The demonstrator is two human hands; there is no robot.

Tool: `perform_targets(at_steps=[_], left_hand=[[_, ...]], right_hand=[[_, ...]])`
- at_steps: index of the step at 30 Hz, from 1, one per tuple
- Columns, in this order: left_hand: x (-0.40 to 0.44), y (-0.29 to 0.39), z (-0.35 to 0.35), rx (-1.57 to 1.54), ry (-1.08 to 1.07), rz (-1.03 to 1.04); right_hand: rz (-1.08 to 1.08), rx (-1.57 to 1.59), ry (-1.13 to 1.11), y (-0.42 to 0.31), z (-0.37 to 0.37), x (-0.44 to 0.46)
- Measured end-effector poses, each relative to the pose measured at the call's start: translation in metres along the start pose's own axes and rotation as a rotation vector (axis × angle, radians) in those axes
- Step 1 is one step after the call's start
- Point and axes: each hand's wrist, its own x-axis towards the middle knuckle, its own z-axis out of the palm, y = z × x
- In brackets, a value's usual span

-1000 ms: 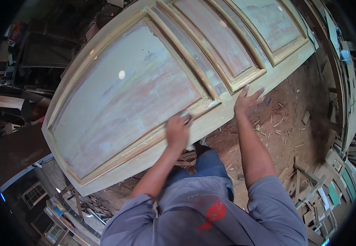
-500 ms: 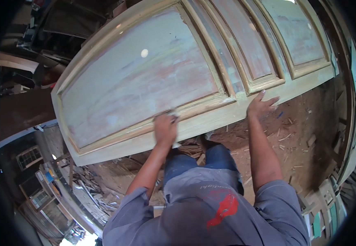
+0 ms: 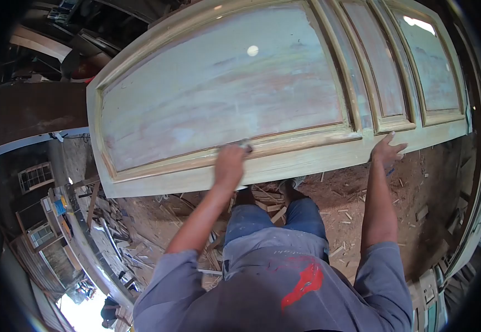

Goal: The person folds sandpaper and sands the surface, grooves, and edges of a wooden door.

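A large panelled wooden piece (image 3: 218,88) with raised mouldings and patchy whitish, pink and green surfaces lies in front of me. My left hand (image 3: 231,165) is closed at the lower moulding (image 3: 284,145) of the big panel, its fingers around a small greyish thing too blurred to make out. My right hand (image 3: 386,150) rests on the near edge of the piece, to the right, below the narrow middle panel (image 3: 381,61). Its fingers are spread and it holds nothing.
Wood scraps and offcuts litter the brown dirt floor (image 3: 351,205). A dark board (image 3: 35,110) stands at the left. Stacked frames and boards (image 3: 434,293) lie at the lower right. A bright opening shows at the lower left.
The view has swung, so the panelled piece sits further right and more level. My left hand has shifted left along the lower moulding. My right hand stays at the near edge.
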Motion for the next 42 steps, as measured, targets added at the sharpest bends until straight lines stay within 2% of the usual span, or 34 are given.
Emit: perform_targets(at_steps=[1, 4, 5, 7, 8, 9, 11, 12, 13, 16, 18, 19, 20, 21, 23, 26, 28, 30, 32, 33, 34, 35, 37, 40, 42], left_hand=[[-0.010, -0.016, -0.016, 0.040, -0.006, -0.010], [-0.007, -0.007, 0.006, -0.075, 0.013, -0.082], [-0.007, -0.002, 0.038, -0.099, 0.065, 0.002], [0.007, 0.038, 0.025, -0.035, 0.026, -0.023], [0.002, 0.021, 0.028, -0.097, 0.013, -0.005], [-0.006, -0.003, 0.027, -0.156, -0.004, 0.013], [-0.029, -0.054, -0.016, -0.067, -0.006, 0.046], [-0.043, -0.072, -0.048, -0.072, -0.008, -0.013], [-0.048, -0.081, -0.068, -0.078, -0.009, -0.070], [-0.044, -0.084, -0.061, -0.110, -0.056, -0.081], [-0.026, -0.049, -0.010, -0.131, -0.060, 0.024], [-0.011, -0.019, 0.005, -0.180, 0.031, 0.072], [-0.002, 0.000, 0.033, -0.149, -0.063, 0.073], [0.013, 0.028, 0.007, -0.175, -0.049, 0.045], [-0.002, -0.002, 0.024, -0.269, 0.031, 0.101], [-0.039, -0.075, -0.037, -0.200, -0.060, -0.038], [-0.050, -0.086, -0.053, -0.161, -0.063, -0.099], [-0.050, -0.079, -0.042, -0.103, -0.040, -0.133], [-0.025, -0.029, -0.009, -0.345, 0.003, -0.039], [-0.008, 0.002, 0.002, -0.318, -0.108, -0.060], [0.003, 0.028, 0.021, -0.304, -0.062, -0.034], [0.016, 0.044, 0.004, -0.284, -0.149, -0.007], [0.002, 0.013, 0.021, -0.366, -0.014, 0.074], [-0.053, -0.077, -0.026, -0.236, -0.044, -0.050], [-0.063, -0.098, -0.050, -0.142, -0.076, -0.111]], right_hand=[[0.005, 0.000, -0.003, 0.000, -0.001, 0.000], [0.032, -0.080, -0.015, -0.006, -0.008, -0.007], [-0.026, -0.098, 0.047, -0.002, 0.002, -0.003], [-0.129, -0.136, 0.179, 0.022, 0.033, 0.008], [-0.101, -0.110, 0.091, 0.007, 0.034, -0.004], [-0.188, -0.050, 0.058, -0.005, 0.030, -0.025], [-0.339, 0.107, -0.009, -0.046, 0.021, -0.081], [-0.388, 0.074, -0.006, -0.055, 0.023, -0.107], [-0.436, 0.041, -0.001, -0.063, 0.026, -0.129], [-0.485, 0.045, -0.010, -0.076, 0.025, -0.142], [-0.488, 0.059, -0.004, -0.074, 0.020, -0.144], [-0.506, 0.066, 0.009, -0.077, 0.021, -0.141], [-0.520, 0.070, 0.017, -0.074, 0.022, -0.142], [-0.509, 0.070, 0.021, -0.072, 0.023, -0.142], [-0.505, 0.076, 0.020, -0.072, 0.027, -0.138], [-0.517, 0.116, 0.059, -0.070, 0.028, -0.139], [-0.525, 0.128, 0.042, -0.069, 0.026, -0.143], [-0.536, 0.135, 0.039, -0.072, 0.023, -0.142], [-0.544, 0.134, 0.035, -0.072, 0.026, -0.140], [-0.548, 0.130, 0.030, -0.070, 0.028, -0.140], [-0.548, 0.128, 0.030, -0.069, 0.030, -0.139], [-0.548, 0.125, 0.036, -0.069, 0.030, -0.138], [-0.553, 0.107, 0.030, -0.071, 0.024, -0.140], [-0.544, 0.122, 0.032, -0.070, 0.029, -0.140], [-0.550, 0.144, 0.039, -0.070, 0.028, -0.139]])
